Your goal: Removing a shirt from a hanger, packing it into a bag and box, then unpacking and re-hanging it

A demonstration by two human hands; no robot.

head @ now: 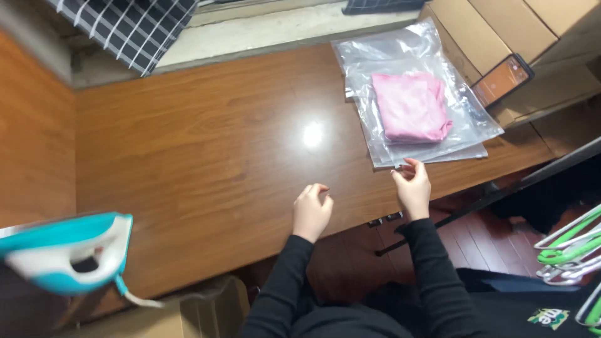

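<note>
A folded pink cloth [411,106] lies inside a clear plastic bag [400,53] on the wooden table [200,144], at the right. My right hand [413,188] is at the bag's near edge, its fingertips pinched close to that edge; whether it grips the plastic I cannot tell. My left hand [311,211] hovers over the table's front edge with its fingers loosely curled, holding nothing. Both arms wear black sleeves.
A teal and white iron [66,250] stands at the near left. Cardboard boxes [501,25] and a phone [503,78] sit at the far right. Checked fabric [125,25] hangs at the back left. Green hangers [573,241] are at the right edge.
</note>
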